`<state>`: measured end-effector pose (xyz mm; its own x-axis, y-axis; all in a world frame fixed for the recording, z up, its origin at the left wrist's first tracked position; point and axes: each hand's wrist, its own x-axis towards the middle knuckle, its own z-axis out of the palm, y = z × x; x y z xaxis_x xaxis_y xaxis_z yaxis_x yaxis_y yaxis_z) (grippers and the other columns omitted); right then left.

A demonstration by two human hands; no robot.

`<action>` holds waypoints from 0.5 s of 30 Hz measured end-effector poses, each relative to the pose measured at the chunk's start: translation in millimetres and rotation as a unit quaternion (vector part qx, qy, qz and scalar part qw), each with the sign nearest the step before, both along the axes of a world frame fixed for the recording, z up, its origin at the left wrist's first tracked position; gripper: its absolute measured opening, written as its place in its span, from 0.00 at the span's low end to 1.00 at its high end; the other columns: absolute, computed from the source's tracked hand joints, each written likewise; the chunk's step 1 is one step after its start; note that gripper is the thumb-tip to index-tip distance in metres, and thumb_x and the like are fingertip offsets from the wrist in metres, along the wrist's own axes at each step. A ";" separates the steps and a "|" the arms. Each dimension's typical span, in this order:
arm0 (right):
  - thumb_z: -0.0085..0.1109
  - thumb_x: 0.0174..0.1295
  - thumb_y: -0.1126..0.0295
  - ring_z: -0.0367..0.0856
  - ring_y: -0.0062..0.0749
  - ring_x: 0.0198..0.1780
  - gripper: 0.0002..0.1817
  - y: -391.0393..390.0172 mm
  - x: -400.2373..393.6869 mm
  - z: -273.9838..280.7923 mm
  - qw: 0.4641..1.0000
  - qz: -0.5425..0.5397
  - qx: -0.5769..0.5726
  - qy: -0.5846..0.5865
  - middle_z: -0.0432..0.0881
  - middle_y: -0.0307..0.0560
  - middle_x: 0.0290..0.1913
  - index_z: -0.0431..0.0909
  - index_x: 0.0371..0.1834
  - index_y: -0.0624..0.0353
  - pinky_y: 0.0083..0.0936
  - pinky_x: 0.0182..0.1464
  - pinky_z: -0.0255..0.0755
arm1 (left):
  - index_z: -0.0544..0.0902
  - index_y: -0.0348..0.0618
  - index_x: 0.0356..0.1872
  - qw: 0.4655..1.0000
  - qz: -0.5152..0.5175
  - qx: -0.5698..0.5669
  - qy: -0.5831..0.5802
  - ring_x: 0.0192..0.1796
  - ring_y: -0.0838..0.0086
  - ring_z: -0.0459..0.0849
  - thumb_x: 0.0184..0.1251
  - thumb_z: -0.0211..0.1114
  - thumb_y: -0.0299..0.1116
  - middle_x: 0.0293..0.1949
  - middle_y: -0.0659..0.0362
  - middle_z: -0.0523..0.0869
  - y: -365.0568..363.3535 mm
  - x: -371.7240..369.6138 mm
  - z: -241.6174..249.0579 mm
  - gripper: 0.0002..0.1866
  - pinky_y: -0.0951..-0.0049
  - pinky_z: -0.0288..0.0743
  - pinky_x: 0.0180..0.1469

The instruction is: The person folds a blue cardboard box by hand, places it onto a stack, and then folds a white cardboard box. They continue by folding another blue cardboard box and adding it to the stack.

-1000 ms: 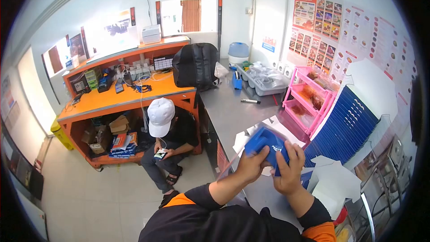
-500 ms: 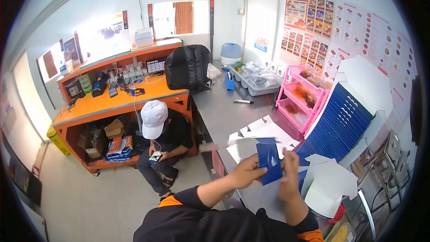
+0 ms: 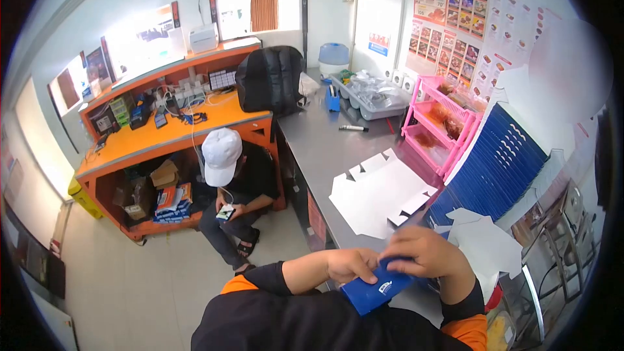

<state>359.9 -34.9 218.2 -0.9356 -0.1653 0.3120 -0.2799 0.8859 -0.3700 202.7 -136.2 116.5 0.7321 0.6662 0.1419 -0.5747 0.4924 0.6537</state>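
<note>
Close to my body is a small blue cardboard box [image 3: 369, 296] with a white logo, tilted at the metal table's near edge. My left hand [image 3: 351, 265] grips it by its side, with the thumb lying on top. Curled over the box's far end is my right hand [image 3: 422, 253], its fingers slightly blurred and pinching the blue cardboard there. A flat white die-cut card sheet [image 3: 377, 198] with notched edges lies on the table just beyond my hands. To the right, many blue flat pieces [image 3: 497, 156] stand packed in a row inside an open white carton [image 3: 517, 94].
A pink tiered rack [image 3: 434, 127] and a grey tray of plastic-wrapped items [image 3: 377, 101] stand farther back, near a black marker [image 3: 353, 128]. On the left, a seated person in a white cap [image 3: 222, 156] holds a phone. A black backpack [image 3: 272, 81] rests by the orange desk [image 3: 153, 140].
Both hands have brought the blue box down and nearer my body, tilting it flatter. My right hand has moved over its far end. The white sheet is now more fully visible.
</note>
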 end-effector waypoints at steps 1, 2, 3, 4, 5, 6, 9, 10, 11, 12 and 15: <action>0.65 0.46 0.61 0.75 0.43 0.38 0.18 4.2 0.1 -6.2 0.993 0.059 -0.057 -0.085 0.75 0.49 0.34 0.78 0.39 0.58 0.30 0.41 0.69 | 0.66 0.28 0.55 1.000 -0.012 -0.008 0.005 0.47 0.71 0.80 0.53 0.60 0.22 0.47 0.52 0.78 1.2 0.2 -4.6 0.26 0.72 0.73 0.51; 0.66 0.44 0.59 0.74 0.43 0.40 0.21 6.6 0.2 -2.9 0.993 0.051 -0.064 -0.083 0.74 0.49 0.36 0.77 0.41 0.58 0.31 0.42 0.68 | 0.65 0.27 0.55 1.000 0.001 0.008 0.001 0.48 0.70 0.79 0.53 0.61 0.24 0.48 0.51 0.78 2.1 -1.0 -7.4 0.27 0.71 0.72 0.52; 0.67 0.43 0.57 0.74 0.44 0.42 0.24 9.7 -1.5 4.5 0.993 0.042 -0.071 -0.081 0.74 0.50 0.37 0.77 0.42 0.58 0.31 0.44 0.68 | 0.64 0.26 0.55 1.000 0.013 0.022 -0.004 0.49 0.68 0.79 0.53 0.61 0.25 0.48 0.49 0.78 3.9 -5.1 -7.8 0.27 0.70 0.71 0.53; 0.68 0.41 0.55 0.73 0.44 0.44 0.26 10.5 0.1 7.0 0.993 0.032 -0.079 -0.079 0.73 0.51 0.39 0.77 0.43 0.57 0.32 0.45 0.67 | 0.63 0.25 0.55 0.999 0.024 0.036 -0.007 0.50 0.66 0.78 0.53 0.62 0.26 0.48 0.48 0.77 5.1 -10.5 -3.8 0.28 0.69 0.70 0.54; 0.73 0.29 0.51 0.70 0.45 0.47 0.36 10.8 6.4 4.6 0.995 -0.025 -0.067 -0.067 0.72 0.50 0.41 0.75 0.44 0.57 0.33 0.49 0.64 | 0.63 0.25 0.56 0.998 0.039 0.038 -0.026 0.50 0.66 0.77 0.54 0.63 0.28 0.48 0.47 0.77 2.3 -16.9 5.4 0.29 0.69 0.69 0.55; 0.74 0.27 0.51 0.69 0.44 0.47 0.37 9.9 10.6 3.9 0.996 -0.060 -0.051 -0.050 0.71 0.50 0.42 0.74 0.44 0.57 0.33 0.49 0.63 | 0.63 0.25 0.56 0.997 0.055 0.038 -0.045 0.51 0.65 0.77 0.54 0.64 0.29 0.48 0.47 0.77 -2.4 -24.7 16.3 0.30 0.69 0.69 0.55; 0.76 0.19 0.52 0.68 0.41 0.46 0.40 12.5 22.8 -7.7 0.983 -0.175 -0.016 0.053 0.70 0.48 0.42 0.73 0.41 0.57 0.31 0.51 0.61 | 0.69 0.28 0.52 0.909 0.234 0.253 0.233 0.49 0.72 0.77 0.56 0.63 0.28 0.46 0.52 0.79 -11.6 -49.0 25.6 0.23 0.73 0.69 0.52; 0.75 0.20 0.53 0.68 0.43 0.46 0.42 15.1 31.0 -17.0 0.969 -0.224 -0.019 0.101 0.69 0.49 0.42 0.71 0.46 0.58 0.33 0.51 0.61 | 0.72 0.30 0.50 0.835 0.300 0.294 0.355 0.48 0.75 0.77 0.57 0.62 0.27 0.45 0.55 0.80 -16.9 -50.2 38.1 0.20 0.75 0.69 0.50; 0.75 0.22 0.55 0.68 0.43 0.47 0.43 15.7 35.4 -26.7 0.960 -0.244 -0.029 0.137 0.69 0.50 0.45 0.70 0.48 0.58 0.34 0.51 0.62 | 0.76 0.36 0.48 0.740 0.401 0.361 0.402 0.43 0.72 0.79 0.56 0.63 0.29 0.40 0.55 0.82 -15.8 -44.7 41.6 0.17 0.73 0.71 0.46; 0.74 0.24 0.57 0.68 0.43 0.48 0.43 15.5 40.1 -36.6 0.948 -0.266 -0.037 0.171 0.68 0.52 0.48 0.69 0.51 0.59 0.35 0.51 0.63 | 0.76 0.37 0.47 0.702 0.406 0.395 0.431 0.41 0.70 0.79 0.56 0.63 0.29 0.38 0.55 0.82 -14.7 -39.5 45.1 0.17 0.73 0.71 0.44; 0.71 0.33 0.61 0.68 0.41 0.49 0.40 14.5 59.5 -62.6 0.915 -0.305 0.025 0.264 0.65 0.54 0.55 0.67 0.55 0.62 0.34 0.51 0.65 | 0.77 0.46 0.46 0.581 0.427 0.509 0.471 0.32 0.63 0.78 0.51 0.62 0.25 0.30 0.60 0.79 -0.9 -19.6 51.1 0.18 0.69 0.72 0.35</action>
